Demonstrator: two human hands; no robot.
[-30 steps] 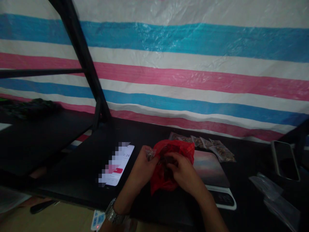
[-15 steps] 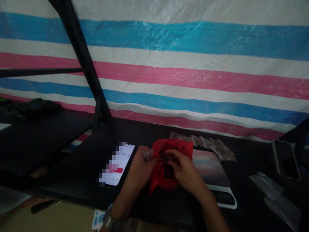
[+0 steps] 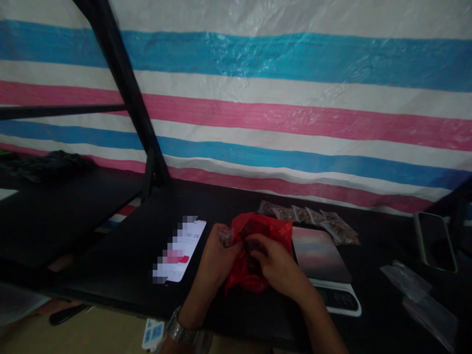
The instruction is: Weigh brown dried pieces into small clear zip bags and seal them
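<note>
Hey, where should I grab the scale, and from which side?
Probably grab the scale by its right edge, toward the near end, coming from the right. It lies flat with that long edge exposed, while the red bag and right hand crowd its left side. The near end also avoids the filled bags by its far right corner.

I'm seeing the left hand point(image 3: 218, 253) pinching a clear baggie point(image 3: 226, 237) by a red bag point(image 3: 243, 282), right hand point(image 3: 271, 255) dipped inside. Scale point(image 3: 320, 253) just beside it, filled baggies point(image 3: 339, 230) behind, 1 lit phone point(image 3: 186, 250) off left.
</note>
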